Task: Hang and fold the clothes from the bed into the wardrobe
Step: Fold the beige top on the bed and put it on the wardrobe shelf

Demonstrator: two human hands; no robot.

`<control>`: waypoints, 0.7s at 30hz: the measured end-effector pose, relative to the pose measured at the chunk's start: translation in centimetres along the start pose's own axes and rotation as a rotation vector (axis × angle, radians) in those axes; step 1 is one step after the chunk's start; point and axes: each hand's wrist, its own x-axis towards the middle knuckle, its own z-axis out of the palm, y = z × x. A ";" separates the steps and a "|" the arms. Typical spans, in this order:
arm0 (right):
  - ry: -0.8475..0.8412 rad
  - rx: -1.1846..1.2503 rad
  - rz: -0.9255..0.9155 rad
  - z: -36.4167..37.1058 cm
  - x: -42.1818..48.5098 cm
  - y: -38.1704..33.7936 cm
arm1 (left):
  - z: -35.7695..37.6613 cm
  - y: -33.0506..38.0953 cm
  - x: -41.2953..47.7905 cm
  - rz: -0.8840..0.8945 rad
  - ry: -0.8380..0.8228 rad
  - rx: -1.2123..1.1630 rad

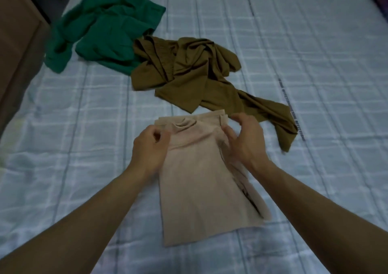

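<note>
Beige garment (201, 181) folded narrow, lying flat.

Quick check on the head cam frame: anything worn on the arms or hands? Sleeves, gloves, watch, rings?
Nothing visible. The left hand and right hand are bare, with no gloves, and no rings that the frame lets me make out. Both forearms are uncovered right to the frame's edge: no sleeve cuffs, watch, bands or markings show.

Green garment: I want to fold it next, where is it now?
Head view, far left of the bed: the green garment lies crumpled, touching the olive-brown garment on its right.
</note>
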 end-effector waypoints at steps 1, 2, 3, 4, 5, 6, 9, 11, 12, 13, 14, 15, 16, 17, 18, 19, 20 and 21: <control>0.009 -0.016 0.010 0.5 0.2 0.0 | 0.1 -0.4 0.3 -0.017 0.013 0.038; 0.011 -0.022 -0.012 0.9 0.1 -0.1 | 0.1 -0.8 0.3 0.005 0.045 0.094; -0.005 -0.035 -0.061 1.2 -0.2 -0.2 | 0.1 -1.1 -0.1 0.070 0.084 0.151; -0.037 -0.062 -0.129 1.4 -0.8 -0.2 | 0.1 -1.2 -0.6 0.164 0.119 0.204; -0.068 -0.115 -0.213 1.6 -1.5 -0.2 | 0.2 -1.3 -1.3 0.271 0.136 0.247; -0.087 -0.188 -0.308 1.9 -2.3 0.0 | 0.3 -1.2 -1.9 0.376 0.129 0.290; -0.220 -0.382 -0.478 2.9 -4.0 0.9 | 1.5 -1.0 -2.5 0.631 0.026 0.497; -0.318 -0.455 -0.504 3.8 -4.5 1.9 | 2.7 -1.1 -2.0 0.708 -0.106 0.664; -0.340 -0.479 -0.517 4.3 -4.5 2.5 | 3.2 -1.3 -1.6 0.718 -0.160 0.735; -0.356 -0.493 -0.528 4.6 -4.4 3.0 | 3.5 -1.8 -1.0 0.716 -0.200 0.791; -0.365 -0.500 -0.539 4.9 -4.2 3.5 | 3.7 -2.5 -0.3 0.707 -0.229 0.829; -0.368 -0.499 -0.544 5.1 -3.9 3.9 | 3.9 -3.2 0.4 0.704 -0.241 0.848; -0.360 -0.488 -0.548 5.4 -3.5 4.2 | 4.1 -3.9 1.0 0.708 -0.246 0.851; -0.349 -0.470 -0.551 5.7 -3.1 4.4 | 4.3 -4.4 1.5 0.713 -0.252 0.843; -0.335 -0.455 -0.555 6.0 -2.8 4.6 | 4.5 -4.6 1.7 0.716 -0.260 0.836; -0.325 -0.441 -0.550 6.0 -2.6 4.6 | 4.6 -4.7 1.8 0.719 -0.257 0.831; -0.314 -0.430 -0.544 6.0 -2.5 4.5 | 4.6 -4.6 1.8 0.719 -0.248 0.830; -0.303 -0.428 -0.543 5.9 -2.5 4.4 | 4.6 -4.4 1.8 0.719 -0.244 0.833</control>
